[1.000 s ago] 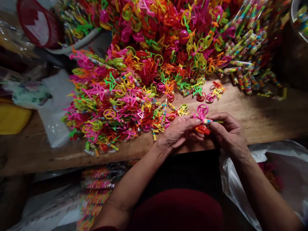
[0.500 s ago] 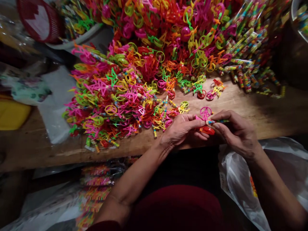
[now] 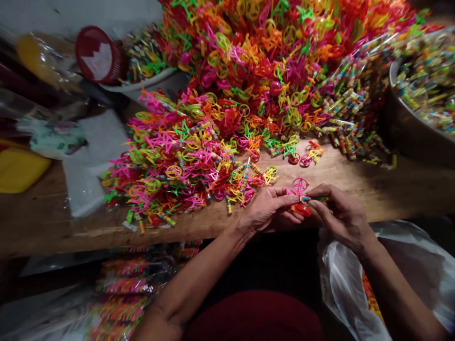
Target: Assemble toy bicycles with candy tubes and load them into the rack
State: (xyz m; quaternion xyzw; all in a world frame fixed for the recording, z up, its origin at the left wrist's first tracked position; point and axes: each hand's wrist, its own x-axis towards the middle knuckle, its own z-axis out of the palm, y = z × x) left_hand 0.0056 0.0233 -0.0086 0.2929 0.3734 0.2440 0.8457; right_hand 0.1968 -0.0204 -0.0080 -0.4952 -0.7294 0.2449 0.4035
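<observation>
Near the table's front edge my left hand [image 3: 272, 208] pinches a small plastic toy bicycle [image 3: 300, 185] with a pink wheel and a red part [image 3: 301, 210] below. Close against it, my right hand [image 3: 339, 210] is closed on a thin candy tube [image 3: 322, 199] with coloured bands. The tube's end meets the toy between my fingertips; whether the two are joined I cannot tell. Just beyond my hands lie a few loose toy bicycles [image 3: 309, 154], pink, red and yellow. To the left spreads a heap of bright toy bicycles with candy tubes [image 3: 185, 161].
A much larger heap of plastic toys [image 3: 263, 52] rises at the back. Candy tubes [image 3: 348, 109] spill beside a metal pot [image 3: 398, 104] on the right. A pale tub [image 3: 163, 85] with a red basket [image 3: 95, 54] stands back left. A plastic bag [image 3: 341, 274] hangs below the table edge.
The view has shifted, so more of the pot and the back heap shows. Both hands keep the same hold on the toy and the tube, with hardly any motion between them.
</observation>
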